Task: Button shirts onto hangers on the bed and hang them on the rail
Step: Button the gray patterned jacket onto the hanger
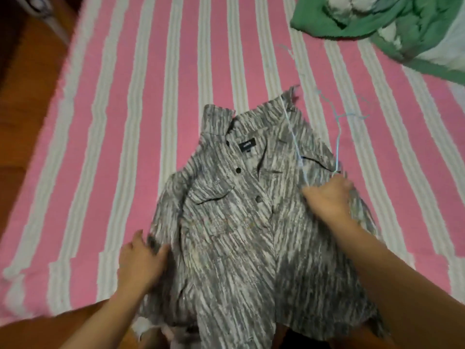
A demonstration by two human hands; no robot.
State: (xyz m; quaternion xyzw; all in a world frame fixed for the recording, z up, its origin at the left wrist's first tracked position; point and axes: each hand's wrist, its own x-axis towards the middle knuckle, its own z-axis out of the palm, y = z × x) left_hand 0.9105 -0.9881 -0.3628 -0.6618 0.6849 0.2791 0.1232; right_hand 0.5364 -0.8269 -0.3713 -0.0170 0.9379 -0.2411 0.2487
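I'm looking down at the grey-and-white streaked button-up shirt point(241, 222) lying front-up on the pink bedspread with white ribbed stripes point(141, 96), its hem spilling past the near edge and out of frame, everything smeared by blur. My right hand point(327, 197) clenches a fold of cloth by the shirt's right shoulder, beside the thin pale-blue wire hanger point(337, 137), though I can't tell if the fingers catch the wire too. My left hand point(141, 263) presses flat and relaxed on the shirt's left edge; a crumpled green cloth point(372, 21) sits cropped at the far corner.
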